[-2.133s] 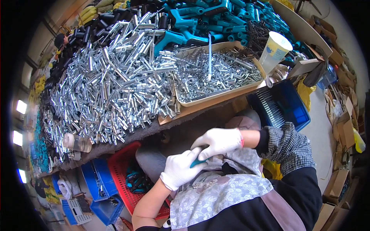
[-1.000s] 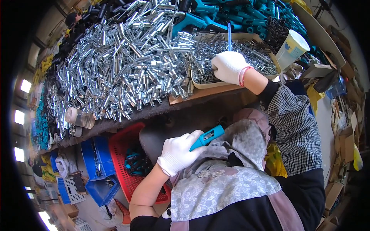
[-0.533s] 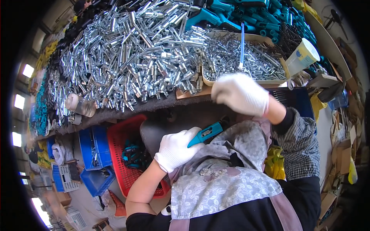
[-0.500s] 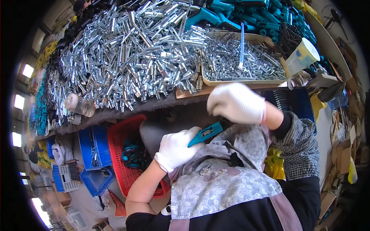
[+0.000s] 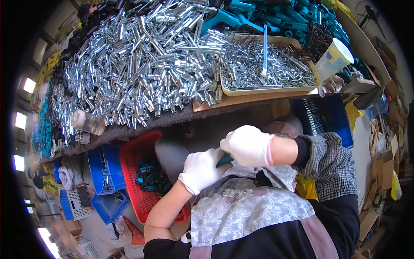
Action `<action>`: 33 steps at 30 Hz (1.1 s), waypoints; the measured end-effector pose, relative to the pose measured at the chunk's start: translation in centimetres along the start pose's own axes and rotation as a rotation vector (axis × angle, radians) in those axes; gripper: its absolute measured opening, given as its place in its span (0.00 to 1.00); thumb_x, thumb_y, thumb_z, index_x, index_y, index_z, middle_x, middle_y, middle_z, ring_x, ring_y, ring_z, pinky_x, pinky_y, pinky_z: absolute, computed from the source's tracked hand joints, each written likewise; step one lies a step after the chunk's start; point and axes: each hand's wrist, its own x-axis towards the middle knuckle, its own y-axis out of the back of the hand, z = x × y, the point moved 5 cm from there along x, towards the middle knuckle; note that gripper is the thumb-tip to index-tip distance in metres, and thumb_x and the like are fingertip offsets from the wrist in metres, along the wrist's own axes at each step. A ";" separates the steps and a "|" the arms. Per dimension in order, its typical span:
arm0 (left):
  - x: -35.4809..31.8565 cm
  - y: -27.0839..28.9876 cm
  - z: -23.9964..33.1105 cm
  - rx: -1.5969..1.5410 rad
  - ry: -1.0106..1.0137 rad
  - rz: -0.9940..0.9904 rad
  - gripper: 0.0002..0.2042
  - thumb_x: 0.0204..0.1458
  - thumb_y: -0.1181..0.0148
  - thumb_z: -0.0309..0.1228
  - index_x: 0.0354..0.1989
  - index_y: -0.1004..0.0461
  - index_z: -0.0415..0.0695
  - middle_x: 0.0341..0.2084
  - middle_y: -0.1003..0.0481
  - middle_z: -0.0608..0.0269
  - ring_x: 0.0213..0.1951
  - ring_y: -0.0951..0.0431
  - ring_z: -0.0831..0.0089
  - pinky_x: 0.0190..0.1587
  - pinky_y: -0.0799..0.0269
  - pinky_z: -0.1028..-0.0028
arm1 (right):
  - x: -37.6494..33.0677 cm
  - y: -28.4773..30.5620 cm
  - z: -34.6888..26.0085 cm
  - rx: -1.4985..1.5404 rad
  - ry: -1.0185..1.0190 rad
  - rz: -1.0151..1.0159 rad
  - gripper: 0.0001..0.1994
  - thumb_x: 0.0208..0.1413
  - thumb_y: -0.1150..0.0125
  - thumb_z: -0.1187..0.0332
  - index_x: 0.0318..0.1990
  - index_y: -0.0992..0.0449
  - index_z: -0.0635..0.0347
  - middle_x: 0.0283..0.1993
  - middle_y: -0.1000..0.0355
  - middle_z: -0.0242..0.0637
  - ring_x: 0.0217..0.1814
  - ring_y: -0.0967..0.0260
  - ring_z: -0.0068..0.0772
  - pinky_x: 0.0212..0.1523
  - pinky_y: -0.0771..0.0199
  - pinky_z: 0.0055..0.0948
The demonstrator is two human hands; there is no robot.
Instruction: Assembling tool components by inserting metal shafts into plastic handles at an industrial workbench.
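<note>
Your gloved left hand (image 5: 202,169) grips a teal handle (image 5: 224,160) over your lap; your right hand (image 5: 249,145) closes over its end. Below left, a red basket (image 5: 131,155) holds teal parts. Farther, a tan tray (image 5: 241,90) holds small metal pieces, beside heaped silver tubes (image 5: 138,73).

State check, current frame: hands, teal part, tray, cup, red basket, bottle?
left hand: gloved, gripping teal part
right hand: gloved, over the part's upper end
teal part: mostly hidden between the hands
tray: full of small metal pieces
cup: tilted
red basket: holds teal parts
bottle: lying down
</note>
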 end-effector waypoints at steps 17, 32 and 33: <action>-0.3 0.1 1.7 0.120 -0.135 0.009 0.22 0.52 0.37 0.48 0.51 0.26 0.49 0.25 0.24 0.60 0.24 0.20 0.60 0.25 0.25 0.62 | -2.4 -6.3 6.0 1.232 -0.316 -0.616 0.26 0.57 0.36 0.45 0.42 0.22 0.65 0.30 0.25 0.31 0.28 0.29 0.20 0.26 0.33 0.20; 0.0 0.8 2.0 0.090 -0.141 0.038 0.24 0.45 0.31 0.44 0.50 0.24 0.50 0.25 0.24 0.61 0.24 0.21 0.59 0.26 0.25 0.64 | -3.1 -4.0 4.2 0.895 -0.363 -0.219 0.28 0.59 0.36 0.47 0.44 0.21 0.71 0.28 0.24 0.39 0.26 0.27 0.26 0.28 0.28 0.28; 0.0 0.8 2.0 0.105 -0.156 0.040 0.24 0.45 0.31 0.45 0.50 0.24 0.49 0.25 0.25 0.61 0.24 0.21 0.60 0.26 0.26 0.64 | -3.2 -3.9 4.2 0.941 -0.380 -0.271 0.28 0.59 0.36 0.47 0.45 0.21 0.71 0.27 0.25 0.36 0.25 0.30 0.23 0.26 0.31 0.27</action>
